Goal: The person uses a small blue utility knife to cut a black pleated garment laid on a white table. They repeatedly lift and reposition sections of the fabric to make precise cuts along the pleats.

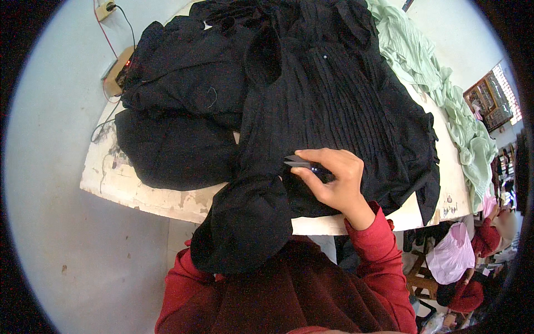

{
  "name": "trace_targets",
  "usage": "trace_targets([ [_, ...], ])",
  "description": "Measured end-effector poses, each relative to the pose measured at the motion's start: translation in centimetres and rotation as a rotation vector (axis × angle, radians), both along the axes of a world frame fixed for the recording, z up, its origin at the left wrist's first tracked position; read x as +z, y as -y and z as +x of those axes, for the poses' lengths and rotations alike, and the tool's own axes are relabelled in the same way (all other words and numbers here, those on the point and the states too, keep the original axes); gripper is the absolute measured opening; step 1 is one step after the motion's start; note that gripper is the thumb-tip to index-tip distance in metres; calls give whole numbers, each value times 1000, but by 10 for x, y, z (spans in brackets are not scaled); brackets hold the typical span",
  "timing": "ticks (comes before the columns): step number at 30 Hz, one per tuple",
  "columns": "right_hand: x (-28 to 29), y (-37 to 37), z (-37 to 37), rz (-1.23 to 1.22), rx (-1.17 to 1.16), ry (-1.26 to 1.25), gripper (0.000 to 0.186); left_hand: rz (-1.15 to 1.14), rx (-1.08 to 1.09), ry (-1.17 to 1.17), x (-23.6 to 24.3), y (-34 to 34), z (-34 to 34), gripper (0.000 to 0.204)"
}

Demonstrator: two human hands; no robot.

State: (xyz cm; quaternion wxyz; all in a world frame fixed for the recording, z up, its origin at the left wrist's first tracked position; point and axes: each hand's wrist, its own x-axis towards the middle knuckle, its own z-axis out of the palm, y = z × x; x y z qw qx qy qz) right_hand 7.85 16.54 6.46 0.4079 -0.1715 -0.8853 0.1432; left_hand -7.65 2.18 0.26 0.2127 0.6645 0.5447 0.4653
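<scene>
Worktop [150, 201], wall [61, 195] at 9 o'clock; your right hand [339, 179], 3 o'clock, pinches snips [297, 162]; black cloth [245, 222] hides your left hand, grip indeterminable.

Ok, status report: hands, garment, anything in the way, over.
Right hand holding small snips. Pleated black garment on table. Left hand hidden; black fabric blocks view.

A pale blue-grey painted wall [67, 167], marked with brown chips, fills the left side and carries a cream rectangular power socket [104, 10]. A cream table with a scuffed, stained top [150, 201] stands near it. At far right, a brown-framed panel [488, 101] shows beside a bright white latticed opening [506, 83]; lower down is a brown wooden stool [425, 286].
</scene>
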Motion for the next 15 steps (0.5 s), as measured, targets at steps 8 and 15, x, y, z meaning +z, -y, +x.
trace_targets([
  [8, -4, 0, 0, 13, 5, 6, 20, 14, -9, -30, 2, 2, -2, 49],
  [15, -7, -3, -1, -26, 20, 3, 19, 22, -23, -55, 1, 3, 0, 50],
])
